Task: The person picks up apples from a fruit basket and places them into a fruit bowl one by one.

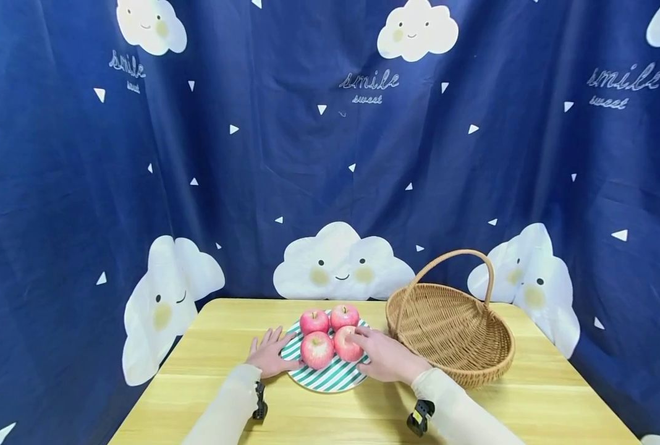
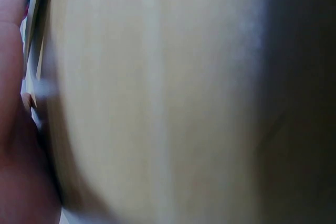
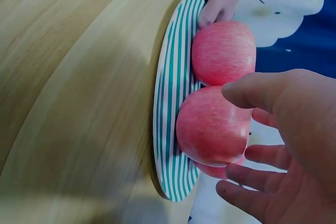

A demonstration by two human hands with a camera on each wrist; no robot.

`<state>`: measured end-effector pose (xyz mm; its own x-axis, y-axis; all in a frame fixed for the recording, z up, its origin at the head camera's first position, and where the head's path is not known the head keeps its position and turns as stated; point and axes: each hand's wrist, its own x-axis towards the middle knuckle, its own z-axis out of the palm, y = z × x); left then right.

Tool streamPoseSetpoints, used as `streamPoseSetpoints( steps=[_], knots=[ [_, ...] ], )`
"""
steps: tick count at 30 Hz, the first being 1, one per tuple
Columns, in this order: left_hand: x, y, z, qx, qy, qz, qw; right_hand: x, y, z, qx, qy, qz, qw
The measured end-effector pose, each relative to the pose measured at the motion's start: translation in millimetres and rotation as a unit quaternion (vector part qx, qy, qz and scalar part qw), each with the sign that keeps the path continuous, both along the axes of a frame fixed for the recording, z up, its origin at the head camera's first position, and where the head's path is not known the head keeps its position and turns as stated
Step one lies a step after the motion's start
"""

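Several red apples sit together on a round board with green and white stripes [image 1: 330, 382]. My left hand [image 1: 270, 357] rests at the board's left edge, fingers spread, with the thumb reaching along the rim. In the left wrist view only part of that hand [image 2: 18, 145] shows, at the left border. Over the front right apple [image 1: 345, 350], my right hand [image 1: 388, 358] reaches in from the right. The right wrist view has its thumb and fingers spread loosely about the nearest apple [image 3: 210, 129], not closed round it; contact is hard to tell. Beside it lies the front left apple [image 1: 317, 351].
A wicker basket [image 1: 474, 371] with a tall arched handle stands on the wooden table [image 1: 330, 426], right of the board and close to my right forearm. Behind the table hangs a dark blue curtain [image 1: 285, 154] with white clouds.
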<state>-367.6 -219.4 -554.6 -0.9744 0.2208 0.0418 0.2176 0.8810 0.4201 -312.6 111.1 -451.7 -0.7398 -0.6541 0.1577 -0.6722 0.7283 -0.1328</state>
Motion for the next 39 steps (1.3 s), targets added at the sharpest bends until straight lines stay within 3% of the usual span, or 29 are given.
streamPoseSetpoints(
  steps=[12, 17, 24, 32, 39],
  knots=[
    [-7.2, -1.2, -5.1, 0.005, 0.0, 0.001, 1.0, 15.9, 18.3, 6.3, -0.051, 0.069, 0.024, 0.996],
    [-9.5, -1.2, -7.8, 0.002, 0.002, 0.001, 1.0, 18.2, 29.0, 6.2, -0.071, 0.13, 0.053, 0.9876],
    [-5.6, -1.2, -5.7, 0.015, 0.0, 0.002, 0.9999, 14.5, 37.3, 8.6, -0.046, 0.207, 0.08, 0.974],
    [-5.0, -2.3, -9.1, 0.004, 0.006, 0.003, 1.0, 6.9, 36.6, 5.2, -0.038, 0.232, 0.086, 0.9681],
    [-2.4, -0.3, -3.8, 0.013, 0.004, 0.002, 0.9999, -5.5, 29.0, 3.9, -0.046, 0.213, 0.054, 0.9744]
  ],
)
